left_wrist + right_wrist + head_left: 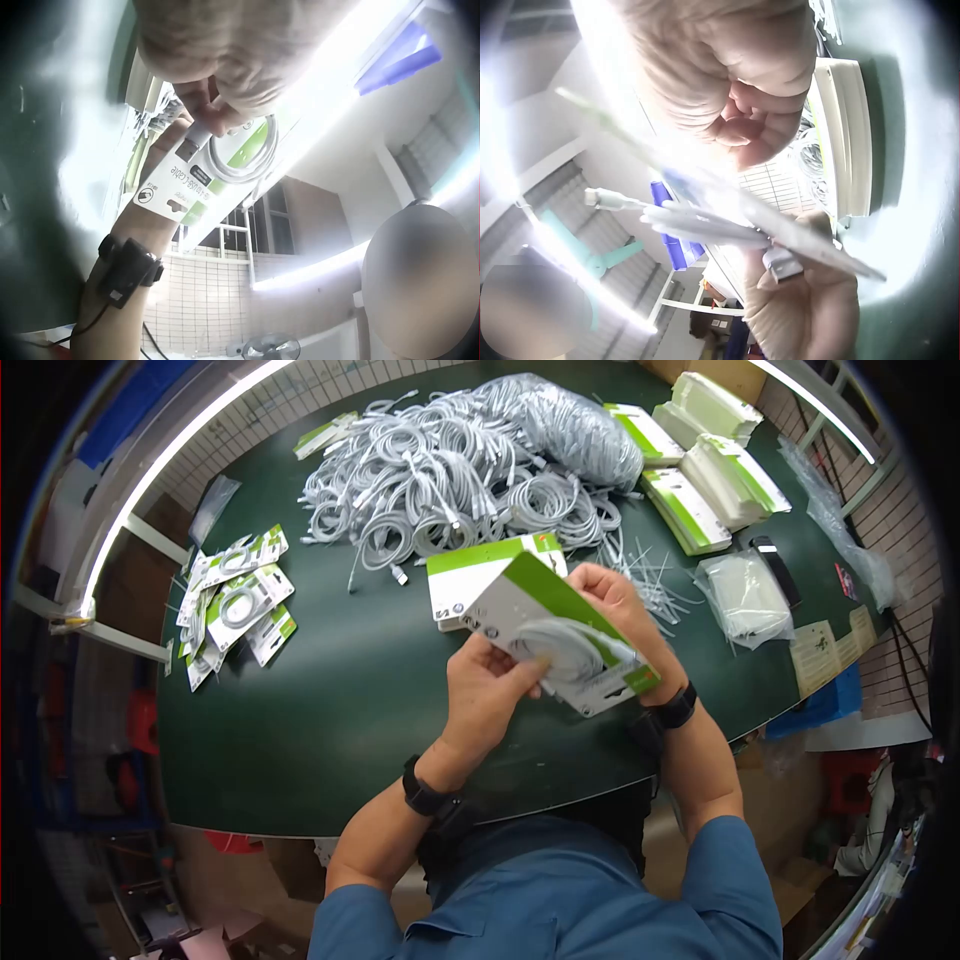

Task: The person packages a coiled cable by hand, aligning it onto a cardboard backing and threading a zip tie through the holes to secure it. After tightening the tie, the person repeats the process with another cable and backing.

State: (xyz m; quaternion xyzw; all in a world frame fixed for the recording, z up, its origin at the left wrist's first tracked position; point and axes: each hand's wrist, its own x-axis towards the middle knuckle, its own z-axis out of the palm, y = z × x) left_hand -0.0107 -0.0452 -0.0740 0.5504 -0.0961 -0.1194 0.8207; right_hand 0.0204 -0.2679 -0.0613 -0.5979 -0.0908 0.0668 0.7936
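Note:
My left hand grips the left edge of a green-and-white card, its thumb against the pale coiled cable on the front. In the left wrist view, that hand pinches near a plug end, with the coil beside it. Behind the card's upper right side is my right hand; its fingers look curled in the right wrist view, though glare and the card hide whether they hold it. A white stack of cards lies on the table just behind.
A large heap of coiled cables covers the table's back. Carded cables lie at left. Card stacks, a clear bag and loose white ties are at right. The table's front edge is near the body.

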